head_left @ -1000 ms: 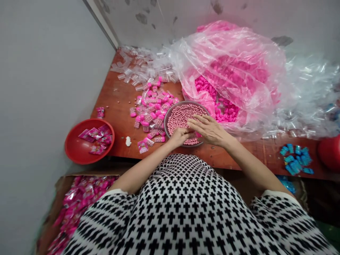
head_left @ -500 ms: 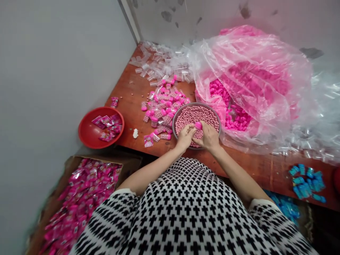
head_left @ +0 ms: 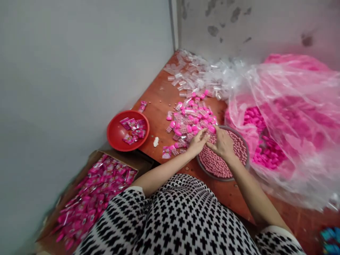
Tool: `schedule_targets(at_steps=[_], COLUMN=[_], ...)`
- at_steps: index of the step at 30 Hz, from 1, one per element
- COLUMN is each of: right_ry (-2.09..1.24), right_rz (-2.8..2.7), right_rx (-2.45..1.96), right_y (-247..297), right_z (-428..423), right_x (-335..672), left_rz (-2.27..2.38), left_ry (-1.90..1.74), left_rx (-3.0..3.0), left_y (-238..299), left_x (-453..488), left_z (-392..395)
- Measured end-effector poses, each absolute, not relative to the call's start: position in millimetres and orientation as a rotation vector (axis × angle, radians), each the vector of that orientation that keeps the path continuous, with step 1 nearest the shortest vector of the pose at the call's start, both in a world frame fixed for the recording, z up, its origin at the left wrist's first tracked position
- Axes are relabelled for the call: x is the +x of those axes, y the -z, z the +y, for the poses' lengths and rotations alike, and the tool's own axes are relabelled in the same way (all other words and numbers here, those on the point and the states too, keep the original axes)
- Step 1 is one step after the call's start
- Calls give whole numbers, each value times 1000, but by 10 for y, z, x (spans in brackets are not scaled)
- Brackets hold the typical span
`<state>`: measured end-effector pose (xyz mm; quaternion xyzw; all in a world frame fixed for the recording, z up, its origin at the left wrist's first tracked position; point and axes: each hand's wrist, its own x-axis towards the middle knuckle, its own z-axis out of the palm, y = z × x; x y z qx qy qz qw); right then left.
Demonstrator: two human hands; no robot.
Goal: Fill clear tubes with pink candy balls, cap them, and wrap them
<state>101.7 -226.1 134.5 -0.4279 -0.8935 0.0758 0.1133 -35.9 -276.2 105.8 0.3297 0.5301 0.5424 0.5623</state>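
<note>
My left hand [head_left: 198, 142] and my right hand [head_left: 224, 144] meet above the left rim of a grey bowl [head_left: 248, 161] of small pink beads [head_left: 216, 163]. A small bottle with a bright pink cap [head_left: 211, 129] is between their fingertips. My right index finger and thumb close around it, and the left fingertips press at its other side. Fingers mostly hide the clear body. Just beyond my left hand lies a heap of bead-filled, pink-capped bottles [head_left: 195, 115].
Clear empty tubes [head_left: 183, 81] spread at the back. A large plastic bag of pink caps [head_left: 292, 117] stands right. On the left are a red bowl [head_left: 113, 132] with pink packets and a carton [head_left: 95, 156] full of packets. Blue items [head_left: 330, 237] sit at lower right.
The view has swung left, shifting the scene rightward. Both hands, with the pink-capped bottle, have moved from over the bowl's middle toward its left rim and the heap.
</note>
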Motion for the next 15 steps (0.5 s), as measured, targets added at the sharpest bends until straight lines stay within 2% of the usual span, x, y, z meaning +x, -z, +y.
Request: schedule_targets(at_steps=[5,9,13,15], right_ry=[-174,-341,-608,-616], right_rz=[-2664,-2691,-2915,-3036], right_rx=[-1421,-1238,-1118,-1155], right_y=[-1153,-1071,-947,-817], right_z=[-1696,-1348,-1002,-807], right_x=[665,158,-696,-1109], left_rz=[1774,2122,2170,2112], left_ry=[-1025,-674,-367,-295], left_rx=[1079,1197,1343,1414], left_y=[-811,-470,-181,-99], left_x=[-1648,-2606,-2888,-2835], left_z=[-2444,-2078,-1666,-1523])
